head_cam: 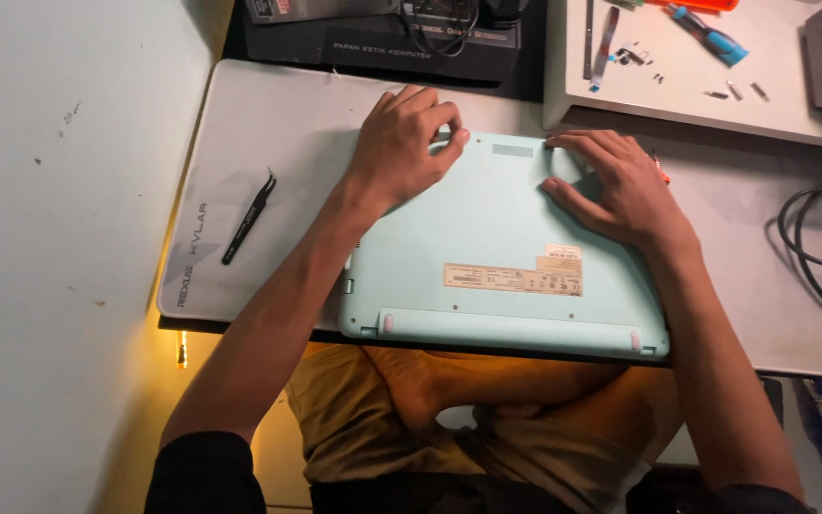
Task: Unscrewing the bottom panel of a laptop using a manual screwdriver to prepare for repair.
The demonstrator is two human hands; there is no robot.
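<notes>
On the counter, my left hand and right hand press the upturned mint laptop steady, fingers loose, gripping nothing.

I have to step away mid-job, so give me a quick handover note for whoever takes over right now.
Left hand: bare, fingers curled on the far edge of the mint-green laptop, which lies bottom-up on the white mat.
Right hand: flat on the base near the far right corner, holding nothing.
Black tweezers lie on the mat to the left; a blue-handled tool and small loose parts sit on the white tray beyond.
Done: laptop flipped over.
Left: the base cover looks still seated; whether its screws are out cannot be told.
</notes>
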